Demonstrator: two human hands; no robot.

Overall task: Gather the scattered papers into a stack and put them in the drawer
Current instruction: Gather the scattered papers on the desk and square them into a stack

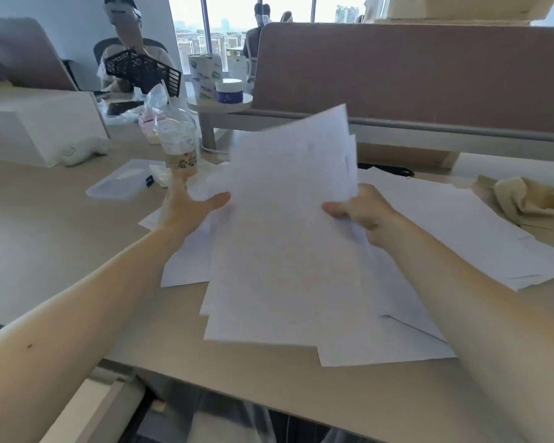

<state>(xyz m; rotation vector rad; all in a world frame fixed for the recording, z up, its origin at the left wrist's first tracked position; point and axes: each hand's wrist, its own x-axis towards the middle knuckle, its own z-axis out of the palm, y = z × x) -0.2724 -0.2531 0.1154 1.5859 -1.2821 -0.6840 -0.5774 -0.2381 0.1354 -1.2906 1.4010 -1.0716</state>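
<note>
A loose bundle of white papers [285,225] is lifted and tilted above the beige desk [61,225], its sheets fanned at the top. My right hand [365,212] grips the bundle's right edge, thumb on the front. My left hand [189,206] is spread at the bundle's left edge, thumb toward the sheets; its fingers are partly behind a crumpled sheet. More white sheets [461,225] lie scattered flat on the desk to the right and under the bundle. A white drawer unit [93,407] shows at the bottom left, below the desk edge.
A plastic drink cup [178,145] with a straw stands just beyond my left hand, next to a clear plastic lid [122,182]. A beige cloth [525,199] lies at the right. A brown partition [413,75] borders the back. A person sits at the far left.
</note>
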